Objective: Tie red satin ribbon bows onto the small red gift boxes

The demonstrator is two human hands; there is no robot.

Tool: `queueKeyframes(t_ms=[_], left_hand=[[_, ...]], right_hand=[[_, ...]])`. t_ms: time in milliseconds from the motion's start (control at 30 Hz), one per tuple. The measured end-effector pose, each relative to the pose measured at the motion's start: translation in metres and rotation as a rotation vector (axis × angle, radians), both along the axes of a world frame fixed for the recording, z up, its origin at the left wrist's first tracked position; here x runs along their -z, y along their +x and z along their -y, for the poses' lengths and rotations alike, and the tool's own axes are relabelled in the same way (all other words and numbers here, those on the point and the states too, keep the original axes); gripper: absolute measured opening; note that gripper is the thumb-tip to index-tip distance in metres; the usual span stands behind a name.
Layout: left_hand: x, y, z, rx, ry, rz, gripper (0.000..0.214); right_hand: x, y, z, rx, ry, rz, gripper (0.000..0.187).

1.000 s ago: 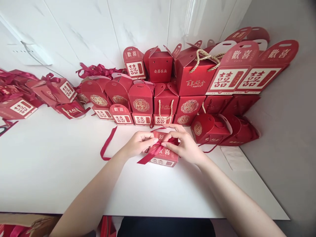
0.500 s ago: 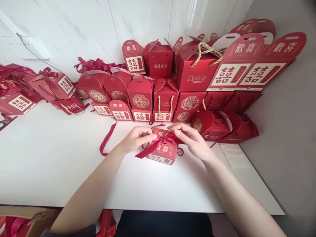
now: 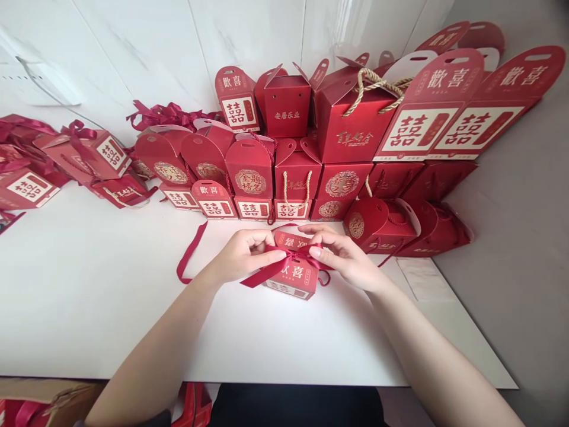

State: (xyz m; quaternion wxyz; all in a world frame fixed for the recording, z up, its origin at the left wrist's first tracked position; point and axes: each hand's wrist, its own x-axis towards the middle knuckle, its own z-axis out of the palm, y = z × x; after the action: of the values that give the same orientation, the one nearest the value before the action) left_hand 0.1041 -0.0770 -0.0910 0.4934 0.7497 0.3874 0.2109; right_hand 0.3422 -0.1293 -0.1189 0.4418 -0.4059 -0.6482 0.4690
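Observation:
A small red gift box [image 3: 291, 287] with white and gold Chinese characters sits on the white table in front of me. Across its top lies a dark pink satin ribbon [image 3: 263, 273], tied in a bow at the middle. My left hand [image 3: 244, 254] pinches the bow's left side between thumb and fingers. On the right side, my right hand [image 3: 342, 254] has thumb and forefinger closed on the ribbon close to the knot. One ribbon tail hangs toward the front left of the box. A red cord loop [image 3: 325, 277] shows at the box's right side.
Behind my hands stand stacked red gift boxes [image 3: 297, 172], some with gold rope handles. Ribbon-tied boxes [image 3: 84, 151] are piled at the left. A loose ribbon strip [image 3: 190, 255] lies left of my hand. Below the table's front edge is a cardboard carton [image 3: 71, 400].
My right hand has moved left, toward the knot, and its fingers have come in on the ribbon. My left thumb sits nearer the bow's centre. The view has shifted slightly.

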Motion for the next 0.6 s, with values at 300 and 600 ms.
queueKeyframes(t_ms=[300, 600], left_hand=[[0.000, -0.001, 0.000, 0.094, -0.038, -0.065, 0.033], [0.007, 0.001, -0.004, 0.090, -0.109, -0.013, 0.035]], right_hand=[[0.002, 0.000, -0.001, -0.113, -0.076, -0.097, 0.030], [0.015, -0.001, -0.007, -0.053, -0.188, -0.159, 0.035]])
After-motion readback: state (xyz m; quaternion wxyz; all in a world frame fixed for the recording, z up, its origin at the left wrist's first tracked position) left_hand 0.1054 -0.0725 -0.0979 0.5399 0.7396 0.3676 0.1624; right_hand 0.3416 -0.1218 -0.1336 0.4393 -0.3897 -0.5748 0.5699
